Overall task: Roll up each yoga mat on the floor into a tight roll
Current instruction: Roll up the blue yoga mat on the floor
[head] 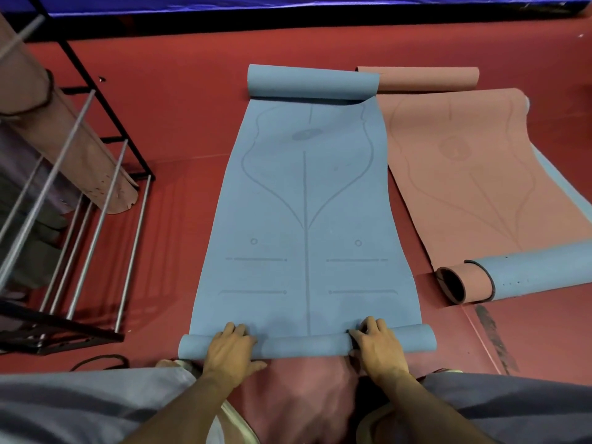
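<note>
Blue yoga mat (304, 203) on red floor (179, 129), long axis running away from the person; near end rolled crosswise, far end curled. Left hand (232, 347) and right hand (378, 346) grip the roll. Pink mat (464, 174) just right; metal rack (80, 193) left.

Red floor (179, 123) with two yoga mats and a rack

A blue mat (304, 200) lies flat in the middle, curled at both ends; just to its right a pink mat (474, 174) with a blue underside lies spread, its near end rolled. A black metal rack (96, 200) stands at the left, and a dark strap (99, 361) lies near its foot.
</note>
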